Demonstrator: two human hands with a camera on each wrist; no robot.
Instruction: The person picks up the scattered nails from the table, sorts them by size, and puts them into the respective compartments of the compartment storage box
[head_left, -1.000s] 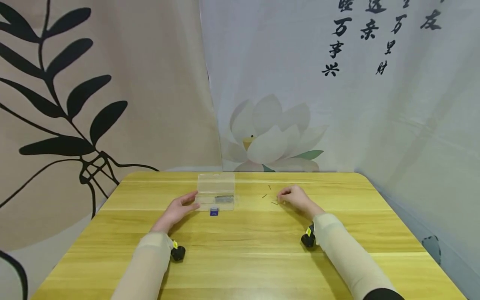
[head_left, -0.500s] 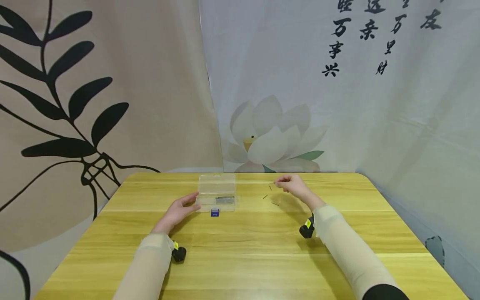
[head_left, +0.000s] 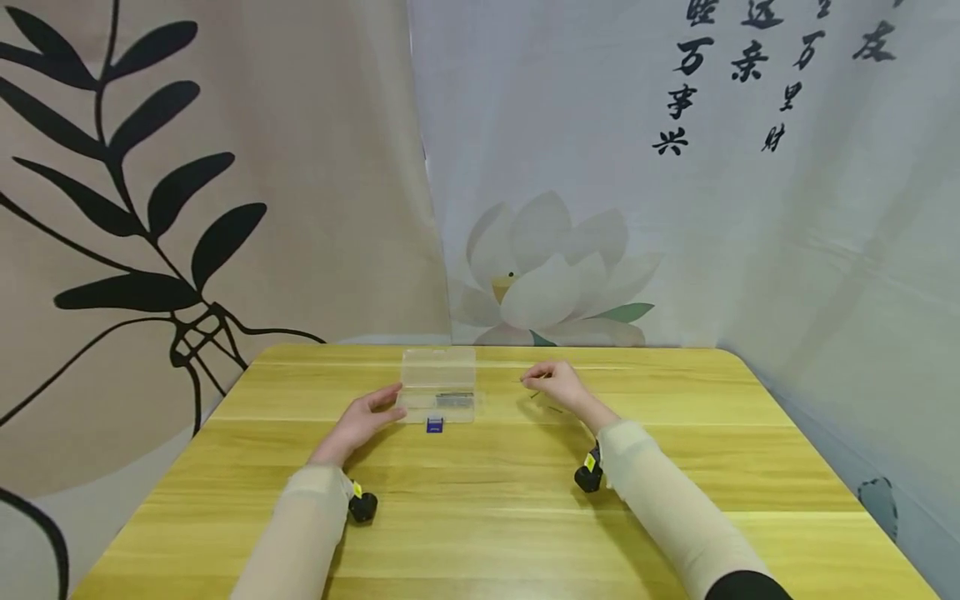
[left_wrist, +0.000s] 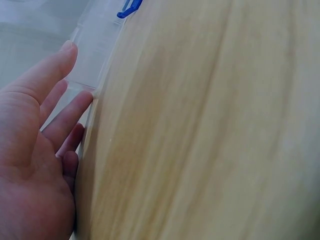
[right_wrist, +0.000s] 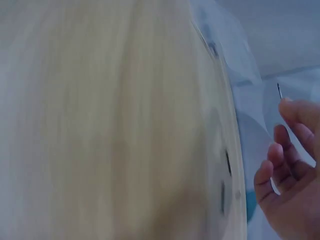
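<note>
My right hand is raised just over the table, right of a clear plastic box. Thumb and fingertip pinch a thin pin-like piece with a dark tip, plain in the right wrist view. Beneath that hand lie two more thin dark pieces. The clear plastic box has its lid laid back and thin grey pieces inside. At the box's left side, my left hand touches its edge with thumb and fingers extended. A blue latch juts from the box's front.
The wooden table has its far edge close behind the box. Fabric hangings with plant and flower prints stand behind it. Each wrist bears a small black camera.
My right hand took a thin piece off the table, rose with it, and moved left toward the box. My left hand stays at the box's left edge.
</note>
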